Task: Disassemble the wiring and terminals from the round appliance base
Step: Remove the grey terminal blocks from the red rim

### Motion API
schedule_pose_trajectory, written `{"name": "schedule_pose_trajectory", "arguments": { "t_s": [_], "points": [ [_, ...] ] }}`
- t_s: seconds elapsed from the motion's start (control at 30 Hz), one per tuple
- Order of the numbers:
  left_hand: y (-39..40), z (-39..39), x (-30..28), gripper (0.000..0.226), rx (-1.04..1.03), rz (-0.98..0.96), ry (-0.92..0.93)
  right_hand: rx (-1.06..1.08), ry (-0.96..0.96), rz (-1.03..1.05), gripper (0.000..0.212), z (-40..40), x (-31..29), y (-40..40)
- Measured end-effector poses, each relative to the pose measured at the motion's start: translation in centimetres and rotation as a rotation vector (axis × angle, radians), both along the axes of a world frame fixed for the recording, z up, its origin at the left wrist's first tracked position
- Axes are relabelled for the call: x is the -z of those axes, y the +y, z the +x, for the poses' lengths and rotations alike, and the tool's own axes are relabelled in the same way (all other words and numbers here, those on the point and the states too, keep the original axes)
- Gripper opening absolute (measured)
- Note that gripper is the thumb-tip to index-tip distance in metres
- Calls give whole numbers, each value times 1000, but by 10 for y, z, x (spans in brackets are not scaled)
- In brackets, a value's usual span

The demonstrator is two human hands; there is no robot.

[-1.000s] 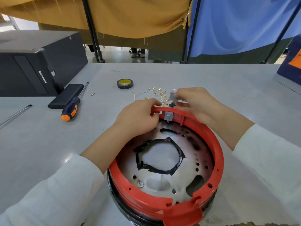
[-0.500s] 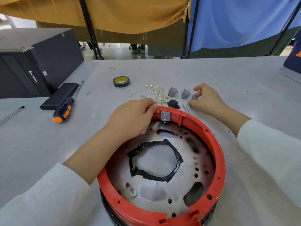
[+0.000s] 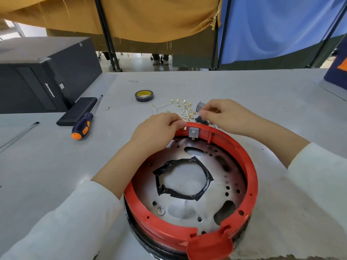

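Note:
The round appliance base has a red rim, a metal plate inside and a ring of black tape at its middle. My left hand grips the far rim, next to a small grey metal terminal clipped to it. Just beyond the rim, my right hand hovers with curled fingers over a small black part and a grey block. Whether it holds anything is hidden. Loose white wires with brass terminals lie on the table between my hands.
On the grey table, a roll of black tape lies behind the wires. To the left are an orange-and-blue screwdriver, a flat black device, a thin metal rod and a black computer case. Curtains hang behind.
My right hand reached out to the right and set a grey part on the table, then came back left over the small parts. My left hand stayed on the rim.

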State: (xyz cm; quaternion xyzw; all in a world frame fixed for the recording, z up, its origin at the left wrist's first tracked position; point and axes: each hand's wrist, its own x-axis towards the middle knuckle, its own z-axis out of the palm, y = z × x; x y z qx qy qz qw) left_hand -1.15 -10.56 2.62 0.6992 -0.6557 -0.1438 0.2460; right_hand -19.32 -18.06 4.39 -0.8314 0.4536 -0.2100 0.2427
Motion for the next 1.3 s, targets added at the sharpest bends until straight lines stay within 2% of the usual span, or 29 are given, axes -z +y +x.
{"name": "schedule_pose_trajectory", "arguments": {
  "t_s": [0.07,0.17,0.27,0.33,0.47,0.6,0.67,0.93,1.1,1.3],
  "points": [
    [5,-2,0,25,-41,-5,-24,-112,80,48,19,8,-2,16],
    [15,-5,1,28,-142,-20,-59,-213,225,38,36,13,2,29],
    [27,-6,3,25,-202,-13,-110,-210,226,10,32,17,5,34],
    [32,-4,1,24,-151,31,-166,-218,240,-20,27,20,7,35],
    [35,4,-14,36,92,179,-184,-264,328,4,15,27,7,36],
    [25,-1,-10,36,157,83,-254,-293,335,-16,4,32,7,34],
    [22,-3,-2,36,165,21,-330,-281,338,-102,15,31,10,35],
    [12,7,2,30,192,2,-291,-238,346,-229,35,29,17,36],
    [9,5,6,27,97,-46,-311,-217,393,-279,31,30,19,38],
    [6,7,6,23,54,-80,-240,-209,414,-345,29,31,19,36]
  ]
}}
